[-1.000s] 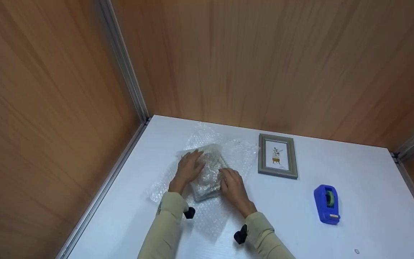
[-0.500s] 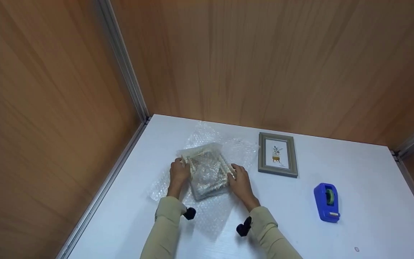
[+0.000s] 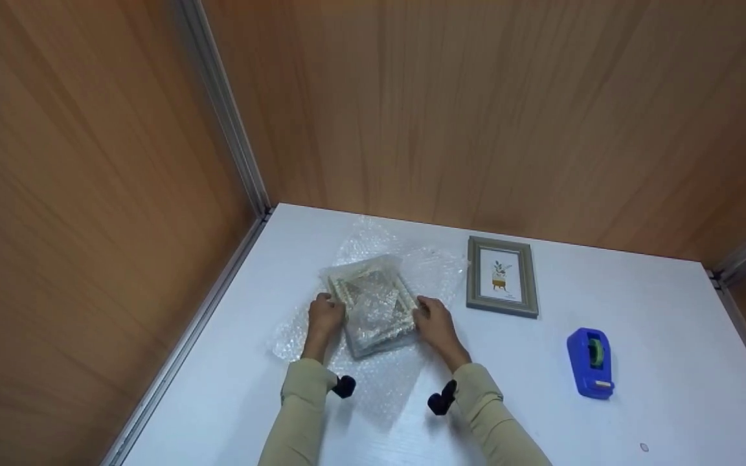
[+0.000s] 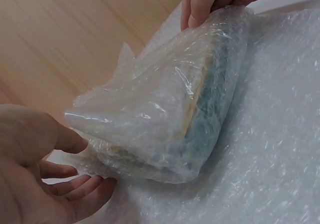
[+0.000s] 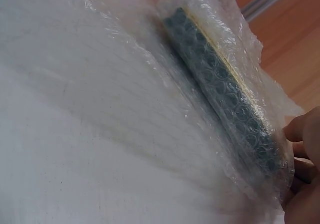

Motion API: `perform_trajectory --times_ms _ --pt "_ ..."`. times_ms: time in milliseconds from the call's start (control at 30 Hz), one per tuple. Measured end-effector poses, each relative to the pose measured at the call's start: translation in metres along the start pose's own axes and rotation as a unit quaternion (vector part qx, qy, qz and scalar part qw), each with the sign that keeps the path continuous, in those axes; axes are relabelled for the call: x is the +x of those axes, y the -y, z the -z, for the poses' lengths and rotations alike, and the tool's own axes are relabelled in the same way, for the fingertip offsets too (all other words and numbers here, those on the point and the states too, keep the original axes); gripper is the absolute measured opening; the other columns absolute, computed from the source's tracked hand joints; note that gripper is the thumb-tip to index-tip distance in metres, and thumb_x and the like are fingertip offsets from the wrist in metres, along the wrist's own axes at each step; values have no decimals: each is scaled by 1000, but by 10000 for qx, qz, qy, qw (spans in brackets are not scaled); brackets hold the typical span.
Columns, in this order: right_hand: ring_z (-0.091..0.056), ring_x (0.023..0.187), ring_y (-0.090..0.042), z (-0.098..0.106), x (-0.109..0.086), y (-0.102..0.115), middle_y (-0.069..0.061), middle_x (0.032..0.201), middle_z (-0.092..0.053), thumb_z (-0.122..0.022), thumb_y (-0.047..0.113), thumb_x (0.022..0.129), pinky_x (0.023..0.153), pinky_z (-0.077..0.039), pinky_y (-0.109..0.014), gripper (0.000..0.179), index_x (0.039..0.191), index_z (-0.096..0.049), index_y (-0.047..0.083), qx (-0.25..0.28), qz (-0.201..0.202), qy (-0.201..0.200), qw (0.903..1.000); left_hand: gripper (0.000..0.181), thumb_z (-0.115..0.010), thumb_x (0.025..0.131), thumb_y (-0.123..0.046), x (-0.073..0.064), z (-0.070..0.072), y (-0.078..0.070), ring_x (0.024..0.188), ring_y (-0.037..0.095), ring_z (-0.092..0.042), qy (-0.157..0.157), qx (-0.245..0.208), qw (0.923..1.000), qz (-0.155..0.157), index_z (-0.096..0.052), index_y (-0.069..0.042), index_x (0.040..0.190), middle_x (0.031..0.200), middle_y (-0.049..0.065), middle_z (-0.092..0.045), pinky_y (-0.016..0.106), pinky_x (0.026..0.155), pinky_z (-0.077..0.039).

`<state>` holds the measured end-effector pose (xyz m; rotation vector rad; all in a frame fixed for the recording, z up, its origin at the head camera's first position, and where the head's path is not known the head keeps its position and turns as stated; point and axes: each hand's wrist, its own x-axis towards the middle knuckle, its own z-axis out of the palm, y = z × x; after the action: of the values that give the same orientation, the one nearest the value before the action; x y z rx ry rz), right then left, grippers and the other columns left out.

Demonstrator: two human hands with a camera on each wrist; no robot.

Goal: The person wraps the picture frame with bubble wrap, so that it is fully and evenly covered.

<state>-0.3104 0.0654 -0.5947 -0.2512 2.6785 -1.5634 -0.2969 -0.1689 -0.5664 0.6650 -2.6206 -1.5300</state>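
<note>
A picture frame wrapped in bubble wrap [image 3: 376,307] lies tilted on the white table, its pale gold border and dark green side showing through the plastic. My left hand [image 3: 326,318] holds the bundle's left edge. In the left wrist view, that hand's thumb [image 4: 70,140] is above the edge and its fingers lie lower. On the opposite side, my right hand [image 3: 438,329] grips the right edge, its fingertips [image 5: 295,129] against the plastic in the right wrist view. A loose bubble wrap sheet [image 3: 379,391] spreads out beneath the bundle.
Right of the wrap lies a grey-green picture frame [image 3: 526,278] with a plant print. A blue tape dispenser [image 3: 585,372] stands farther right on the table [image 3: 664,323]. Wood-grain panels [image 3: 476,116] rise behind and to the left.
My left hand has moved off the bundle's top to its left edge. My right hand has shifted outward to the right edge. The frame's border now shows more fully through the wrap.
</note>
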Motion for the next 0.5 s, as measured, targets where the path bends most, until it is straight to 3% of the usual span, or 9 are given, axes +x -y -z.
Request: perform_trajectory --times_ms 233,500 --pt "-51 112 -32 0 0 2 -18 120 -55 -53 10 93 93 -44 -42 37 127 -51 -1 155 -147 92 9997 43 -56 85 -12 1 -2 3 97 31 -59 47 -334 9989 339 -49 8 122 113 24 -58 34 74 -52" --pt "-56 104 -27 0 2 3 -13 112 -59 -54 11 92 85 -48 -39 33 125 -55 4 363 -245 20 9990 36 -57 84 -10 4 -4 6 87 27 -63 -99 -445 9986 261 -54 5 117 106 20 -62 31 69 -52"
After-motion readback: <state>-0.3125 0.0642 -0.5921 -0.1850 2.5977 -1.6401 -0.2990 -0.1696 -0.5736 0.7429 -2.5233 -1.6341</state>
